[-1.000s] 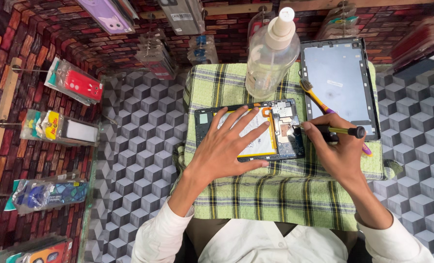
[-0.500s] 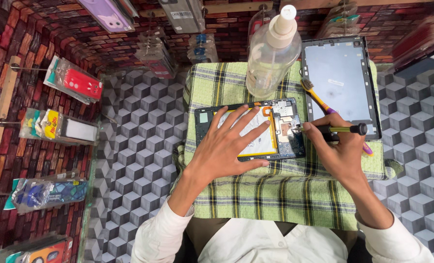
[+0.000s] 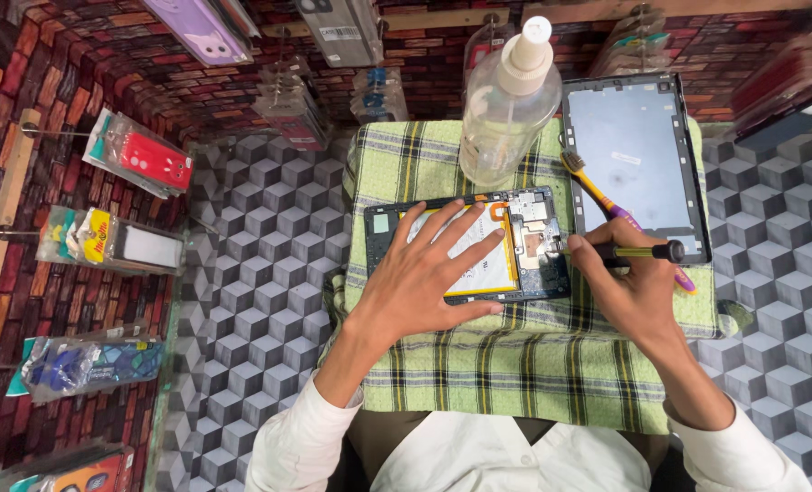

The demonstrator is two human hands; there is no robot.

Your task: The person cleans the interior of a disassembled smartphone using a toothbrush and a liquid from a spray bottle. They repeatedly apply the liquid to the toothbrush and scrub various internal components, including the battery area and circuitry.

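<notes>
Leftward, red packaged case [image 3: 147, 162] above white box [image 3: 148, 246], on pegs.

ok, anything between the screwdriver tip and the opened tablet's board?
Nothing visible. The right hand holds the screwdriver with its tip at the opened tablet; the left hand lies flat on the battery, left of the tip.

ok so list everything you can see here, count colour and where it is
opened tablet: 1, dark frame, white battery, centre of cloth
checked cloth: 1, green plaid, under the work
tablet back panel: 1, grey, dark rim, upper right
spray bottle: 1, clear, white nozzle, top of cloth
toothbrush: 1, yellow and purple, beside the panel
screwdriver: 1, dark with yellow band, in right hand
packaged phone cases: several, mixed colours, hung at left
left hand: flat on the battery
right hand: fingers around the screwdriver
</notes>
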